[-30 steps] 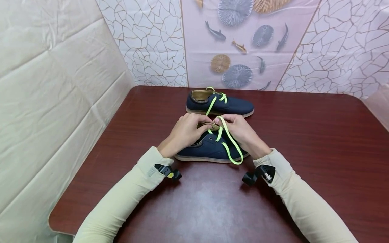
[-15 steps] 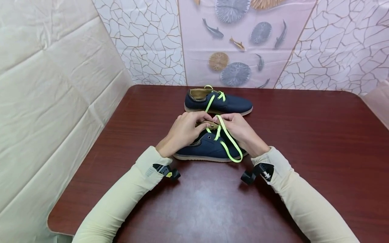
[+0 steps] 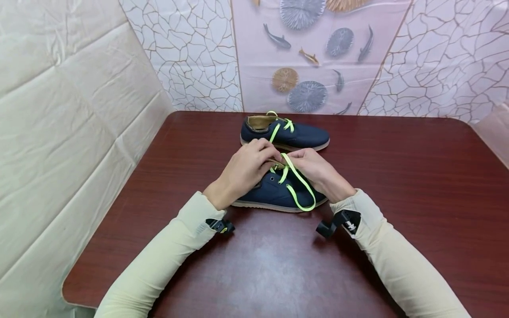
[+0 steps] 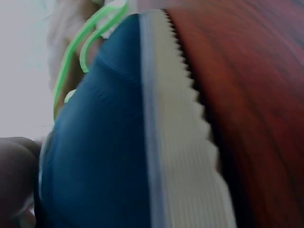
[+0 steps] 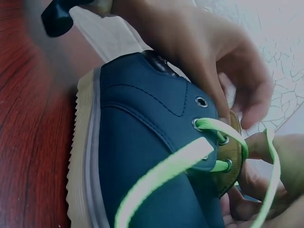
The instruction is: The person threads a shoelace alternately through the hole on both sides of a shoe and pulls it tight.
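A navy shoe (image 3: 262,194) with a tan sole stands on the table, toe to the right. Its neon-yellow shoelace (image 3: 293,168) hangs in a loop over the near side; in the right wrist view the lace (image 5: 221,126) runs through metal eyelets. My left hand (image 3: 248,170) is over the shoe's opening, and its thumb and forefinger pinch the tan tongue (image 5: 232,142). My right hand (image 3: 318,172) is at the tongue's other side, with curled fingers pinching the lace; its fingertips are partly hidden. The left wrist view has mostly the shoe's side (image 4: 104,142).
A matching navy shoe (image 3: 302,134) with neon-yellow laces stands just behind, toe also to the right. The dark red wooden table (image 3: 397,176) meets a patterned wall covering (image 3: 199,57) at the back and a pale cloth (image 3: 79,132) on the left.
My left hand has risen slightly, its knuckles higher and its fingers shifted toward the right hand. The near shoe has turned a little. My right hand stays nearly in place with the lace.
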`<act>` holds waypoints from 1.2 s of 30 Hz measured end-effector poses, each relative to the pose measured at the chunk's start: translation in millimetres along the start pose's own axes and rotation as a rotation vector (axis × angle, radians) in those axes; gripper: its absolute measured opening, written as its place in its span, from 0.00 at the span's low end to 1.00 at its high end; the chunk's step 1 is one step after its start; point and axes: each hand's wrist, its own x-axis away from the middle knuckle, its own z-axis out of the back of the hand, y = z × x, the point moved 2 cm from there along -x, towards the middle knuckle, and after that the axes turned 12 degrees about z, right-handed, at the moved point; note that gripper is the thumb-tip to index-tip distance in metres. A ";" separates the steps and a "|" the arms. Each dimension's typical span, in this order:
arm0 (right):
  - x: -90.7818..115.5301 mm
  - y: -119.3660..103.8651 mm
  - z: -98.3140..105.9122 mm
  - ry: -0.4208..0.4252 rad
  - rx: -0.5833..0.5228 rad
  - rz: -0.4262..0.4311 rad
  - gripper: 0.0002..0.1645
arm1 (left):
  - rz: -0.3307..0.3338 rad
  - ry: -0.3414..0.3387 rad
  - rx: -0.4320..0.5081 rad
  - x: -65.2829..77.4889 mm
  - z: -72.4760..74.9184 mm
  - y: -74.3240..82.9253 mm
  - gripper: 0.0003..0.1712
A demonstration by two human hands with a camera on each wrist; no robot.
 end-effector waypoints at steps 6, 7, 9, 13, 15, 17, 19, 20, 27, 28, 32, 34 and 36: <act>-1.9 -1.7 -0.6 -0.011 0.032 0.014 0.13 | -0.319 0.094 -0.403 3.3 4.6 4.8 0.11; -2.1 -1.8 -0.8 -0.012 0.035 0.014 0.12 | -0.342 0.096 -0.447 3.5 5.3 4.9 0.10; -2.0 -1.9 -0.9 -0.013 0.037 0.013 0.10 | -0.371 0.095 -0.500 3.8 6.5 4.7 0.10; -1.2 -2.4 -1.3 -0.021 0.038 0.013 0.09 | -0.421 0.123 -0.566 3.9 7.3 4.1 0.13; -0.6 -2.5 -1.4 -0.023 0.039 0.018 0.09 | -0.444 0.146 -0.583 3.1 6.6 4.1 0.15; 0.3 -2.9 -1.7 -0.026 0.039 0.021 0.09 | -0.464 0.166 -0.596 2.1 4.9 4.1 0.18; 1.1 -3.0 -2.0 -0.028 0.041 0.023 0.08 | -0.477 0.176 -0.600 1.1 3.4 4.4 0.19; 1.5 -2.9 -2.2 -0.028 0.040 0.024 0.07 | -0.482 0.179 -0.599 0.8 2.9 4.5 0.19; 1.8 0.8 -2.5 -0.033 -0.021 0.081 0.06 | -0.490 0.174 -0.584 0.7 2.0 -0.1 0.15; 1.4 1.7 -2.7 -0.032 -0.026 0.093 0.06 | -0.483 0.167 -0.555 0.8 1.7 -1.5 0.14; 0.7 3.0 -3.4 -0.019 -0.014 0.121 0.10 | -0.441 0.157 -0.383 1.5 3.0 -4.3 0.11; 0.2 2.9 -4.0 -0.012 0.000 0.136 0.12 | -0.416 0.165 -0.302 1.6 4.6 -4.7 0.11; 0.0 2.2 -4.5 -0.007 0.010 0.148 0.12 | -0.399 0.179 -0.235 1.6 7.9 -4.1 0.11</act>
